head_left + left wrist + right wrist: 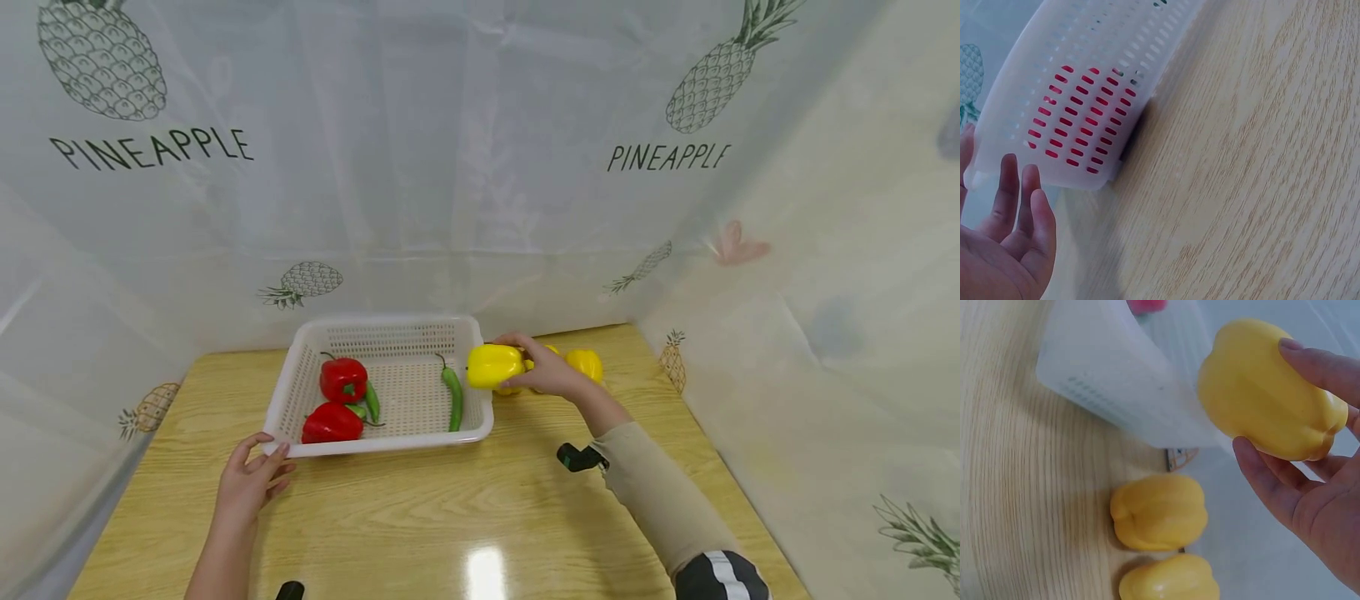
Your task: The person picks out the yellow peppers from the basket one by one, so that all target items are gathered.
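A white plastic basket (pixel 378 444) stands on the table, holding red bell peppers (pixel 343 380) and slim green chili peppers (pixel 453 398). At its near left corner my left hand (pixel 246 477) pinches the rim; the other fingers curl loosely outside the wall, as the left wrist view shows. My right hand (pixel 551 370) grips a yellow bell pepper (pixel 1266 394), thumb on one side and fingers on the other. This pepper is held up at the basket's right rim, overlapping the rim in the head view.
More yellow bell peppers (pixel 1160 512) lie on the wooden table (pixel 420 508) to the right of the basket, partly behind my right hand in the head view. A pineapple-print sheet (pixel 420 167) hangs behind and along the sides.
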A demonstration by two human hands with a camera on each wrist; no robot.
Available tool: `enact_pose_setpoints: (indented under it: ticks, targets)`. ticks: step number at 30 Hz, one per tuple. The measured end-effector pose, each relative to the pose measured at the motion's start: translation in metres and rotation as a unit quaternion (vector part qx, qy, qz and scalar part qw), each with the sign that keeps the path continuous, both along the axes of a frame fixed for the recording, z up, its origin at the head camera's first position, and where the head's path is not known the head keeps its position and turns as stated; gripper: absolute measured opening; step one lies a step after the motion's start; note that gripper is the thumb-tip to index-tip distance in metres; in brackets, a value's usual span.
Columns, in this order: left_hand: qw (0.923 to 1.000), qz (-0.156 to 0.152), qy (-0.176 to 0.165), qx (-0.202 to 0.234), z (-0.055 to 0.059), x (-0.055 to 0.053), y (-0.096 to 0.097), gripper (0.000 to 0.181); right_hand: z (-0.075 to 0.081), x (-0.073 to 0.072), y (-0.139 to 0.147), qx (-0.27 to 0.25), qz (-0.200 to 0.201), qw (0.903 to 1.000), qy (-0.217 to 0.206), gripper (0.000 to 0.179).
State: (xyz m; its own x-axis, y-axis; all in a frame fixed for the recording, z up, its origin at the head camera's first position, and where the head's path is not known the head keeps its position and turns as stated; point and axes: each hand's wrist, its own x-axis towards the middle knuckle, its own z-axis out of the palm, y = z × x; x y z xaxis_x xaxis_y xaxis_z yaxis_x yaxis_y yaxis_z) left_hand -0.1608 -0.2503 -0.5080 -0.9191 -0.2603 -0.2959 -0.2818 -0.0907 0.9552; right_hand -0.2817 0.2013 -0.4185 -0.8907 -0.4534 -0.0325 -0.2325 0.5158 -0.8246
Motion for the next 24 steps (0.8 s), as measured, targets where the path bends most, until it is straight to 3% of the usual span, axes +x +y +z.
enact_pose_setpoints:
  ticks: [18, 24]
  targets:
    - [0.9999, -0.001, 0.002, 0.016, -0.002, 0.001, -0.001, 0.039, -0.002, 0.008, 0.060, 0.015, -0.039, 0.9990, 0.016, 0.080]
    - [0.9999, 0.002, -0.003, 0.016, -0.003, -0.001, -0.002, 0.038, -0.011, 0.012, 0.082, 0.016, -0.040, 0.9983, 0.039, 0.078]
